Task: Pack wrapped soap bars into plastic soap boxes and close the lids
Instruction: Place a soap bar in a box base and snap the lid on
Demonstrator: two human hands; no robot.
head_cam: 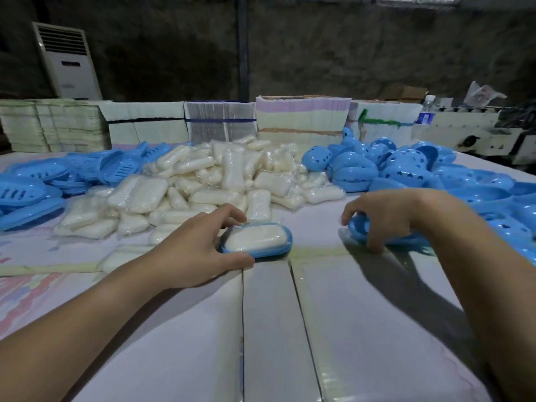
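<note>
Fingers [232,217] of the left hand [188,250] are being curled around the far edge of a blue soap box base [255,250], with the thumb being pressed against its near edge, seemingly so that the base is being kept from sliding on the table [362,314]; a wrapped soap bar [255,237] is being held inside that base, lying flat, with no lid on it yet; the right hand [385,219] is being closed over a blue lid [358,227] just beside, fingers gripping it from above, probably so that it is being readied for capping the box; behind, a heap of wrapped soap bars [220,175] is being kept within reach between a pile of slotted bases [43,187] on the left and a pile of perforated lids [420,169] on the right; whether any box there is being filled cannot be told.
</note>
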